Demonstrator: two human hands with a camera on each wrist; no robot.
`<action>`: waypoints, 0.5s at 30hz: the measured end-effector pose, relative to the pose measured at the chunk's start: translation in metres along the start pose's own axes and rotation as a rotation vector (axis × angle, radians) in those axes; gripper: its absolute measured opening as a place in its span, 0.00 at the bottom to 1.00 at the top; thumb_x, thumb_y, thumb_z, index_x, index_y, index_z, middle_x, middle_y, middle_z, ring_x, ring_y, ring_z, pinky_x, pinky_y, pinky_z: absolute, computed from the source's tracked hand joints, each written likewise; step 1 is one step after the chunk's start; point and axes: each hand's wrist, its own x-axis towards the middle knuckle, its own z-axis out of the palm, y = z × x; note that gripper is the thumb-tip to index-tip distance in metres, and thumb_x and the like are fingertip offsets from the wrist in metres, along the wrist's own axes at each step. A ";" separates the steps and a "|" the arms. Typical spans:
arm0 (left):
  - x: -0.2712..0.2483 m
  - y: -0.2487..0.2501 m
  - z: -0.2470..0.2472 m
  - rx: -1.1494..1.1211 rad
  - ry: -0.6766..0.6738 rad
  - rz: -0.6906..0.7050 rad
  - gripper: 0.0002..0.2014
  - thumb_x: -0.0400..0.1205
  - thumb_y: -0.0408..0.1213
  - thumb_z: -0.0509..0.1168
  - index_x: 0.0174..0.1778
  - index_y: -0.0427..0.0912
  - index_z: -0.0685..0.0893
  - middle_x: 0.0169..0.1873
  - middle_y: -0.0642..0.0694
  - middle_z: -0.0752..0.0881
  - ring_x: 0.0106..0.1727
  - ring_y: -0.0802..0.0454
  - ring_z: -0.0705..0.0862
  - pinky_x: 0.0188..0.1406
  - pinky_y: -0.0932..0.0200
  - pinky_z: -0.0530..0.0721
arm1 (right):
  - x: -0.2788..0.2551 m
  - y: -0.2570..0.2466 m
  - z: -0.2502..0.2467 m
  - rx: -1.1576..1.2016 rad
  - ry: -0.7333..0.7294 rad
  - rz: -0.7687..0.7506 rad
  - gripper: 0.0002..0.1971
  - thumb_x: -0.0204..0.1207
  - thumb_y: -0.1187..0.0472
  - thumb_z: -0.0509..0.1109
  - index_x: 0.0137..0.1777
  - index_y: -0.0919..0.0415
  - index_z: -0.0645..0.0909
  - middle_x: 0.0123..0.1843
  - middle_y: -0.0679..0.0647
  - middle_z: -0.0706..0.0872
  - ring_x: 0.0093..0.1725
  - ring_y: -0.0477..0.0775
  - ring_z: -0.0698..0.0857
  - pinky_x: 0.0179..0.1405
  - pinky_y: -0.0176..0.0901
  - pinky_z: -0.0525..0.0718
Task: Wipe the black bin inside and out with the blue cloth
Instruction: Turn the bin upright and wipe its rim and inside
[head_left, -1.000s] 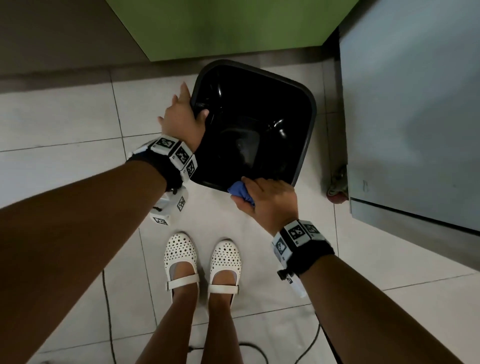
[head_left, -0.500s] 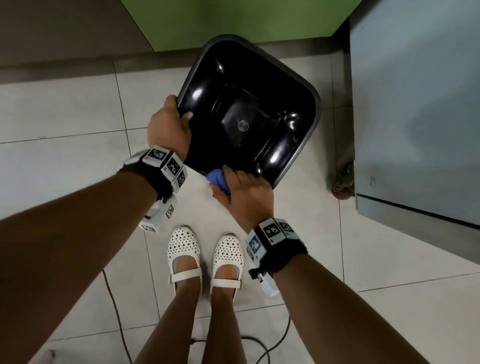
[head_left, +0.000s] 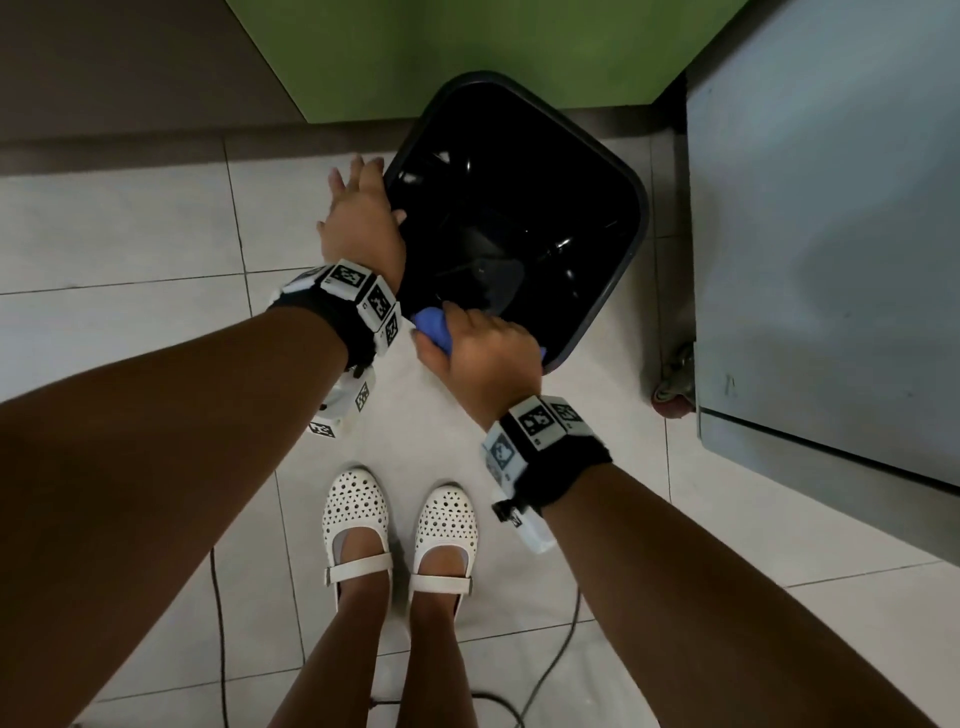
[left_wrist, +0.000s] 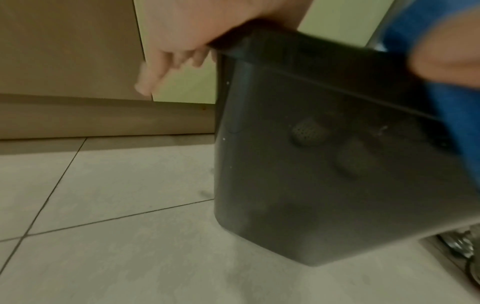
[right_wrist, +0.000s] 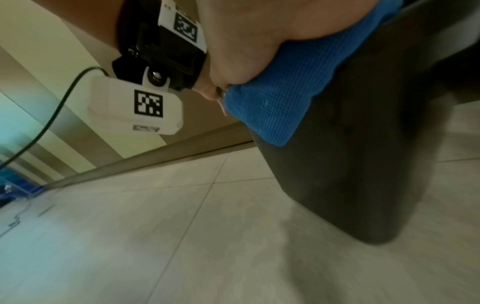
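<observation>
The black bin (head_left: 631, 208) stands on the tiled floor in front of my feet, its glossy inside facing up. My left hand (head_left: 358, 223) lies on the left rim, thumb just inside and fingers (left_wrist: 168, 59) straight, hanging clear of the outer wall (left_wrist: 311, 164). At the near rim my right hand (head_left: 488, 353) grips the bunched blue cloth (head_left: 434, 325) and presses it against the top of the near wall. In the right wrist view the cloth (right_wrist: 280, 102) is folded down over the bin's outside (right_wrist: 363, 144) under my palm (right_wrist: 246, 41).
A grey cabinet (head_left: 831, 234) on a castor wheel (head_left: 672, 395) stands close to the bin's right side. A green panel (head_left: 467, 47) and a brown skirting run behind it. My white shoes (head_left: 358, 519) and a cable (head_left: 550, 670) are on the tiles nearby.
The bin has swung round under my hands. My left hand's fingers have let go of the rim and straightened. My right hand has slid the cloth leftward along the near rim.
</observation>
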 end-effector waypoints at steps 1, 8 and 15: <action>0.001 0.000 0.001 0.050 0.001 0.000 0.28 0.83 0.33 0.58 0.79 0.40 0.57 0.82 0.41 0.57 0.83 0.40 0.53 0.73 0.27 0.60 | 0.007 -0.006 0.002 0.014 -0.005 0.022 0.22 0.72 0.44 0.58 0.29 0.59 0.83 0.21 0.51 0.82 0.19 0.52 0.81 0.18 0.34 0.71; 0.004 -0.002 -0.001 0.201 -0.002 0.064 0.30 0.85 0.40 0.55 0.81 0.40 0.50 0.83 0.45 0.49 0.84 0.46 0.40 0.73 0.21 0.44 | -0.023 0.029 -0.009 -0.027 0.034 -0.094 0.20 0.74 0.41 0.63 0.44 0.57 0.88 0.25 0.49 0.84 0.23 0.50 0.83 0.23 0.36 0.77; 0.006 0.002 0.002 0.139 0.025 0.034 0.29 0.86 0.50 0.45 0.81 0.41 0.51 0.83 0.45 0.49 0.84 0.47 0.40 0.71 0.20 0.41 | -0.019 0.035 -0.009 -0.034 -0.023 -0.158 0.20 0.72 0.43 0.61 0.36 0.58 0.86 0.22 0.49 0.83 0.20 0.51 0.82 0.21 0.35 0.76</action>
